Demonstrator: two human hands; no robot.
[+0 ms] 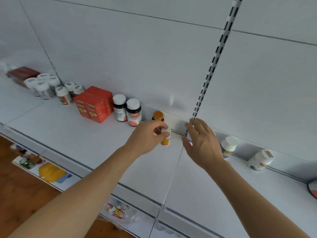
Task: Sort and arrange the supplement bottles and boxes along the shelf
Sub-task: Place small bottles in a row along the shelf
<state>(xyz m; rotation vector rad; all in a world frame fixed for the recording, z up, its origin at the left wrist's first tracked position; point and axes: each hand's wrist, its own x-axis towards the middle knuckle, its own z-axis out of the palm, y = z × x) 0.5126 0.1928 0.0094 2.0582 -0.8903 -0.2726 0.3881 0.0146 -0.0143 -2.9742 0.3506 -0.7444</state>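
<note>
1. L hand (147, 136) pinches a small white bottle (166, 141) by its cap, thumb and fingers curled round the top. The bottle stands on the shelf (96, 145) near the back edge, yellow/orange label showing below the fingers.
2. R hand (201, 143) is at 3 o'clock of that bottle, fingers spread and lightly bent over another white bottle that's mostly hidden. Looks like a wrap, but can't tell if it actually grips or just touches.
3. Risk A: top pinch on a narrow bottle. If L hand slides it sideways, the base could catch at the shelf seam (173, 170) just beside it & tip.
4. Risk B: the amber bottle (158, 116), orange cap, sits right behind L hand's fingers at 12 o'clock. Lifting or pushing back could knock it against the back panel.
5. Risk C: hands are near each other. Moving both bottles at once may clash them, as the gap between is small.
6. Risk D: at 3–4 o'clock of R hand, two more white bottles (229, 147) (260, 160) appear to lean, though the wide lens may exaggerate it. A R forearm sweep could roll them off.
7. Farther, 10 o'clock of L hand: two dark bottles (127, 109) w/ white caps, upright, touching; then red boxes (93, 103); then a cluster of white-capped bottles (42, 85) & a dark red box (22, 73) at far left. These look already grouped, so judged unsorted stock is mainly the R side.
</note>
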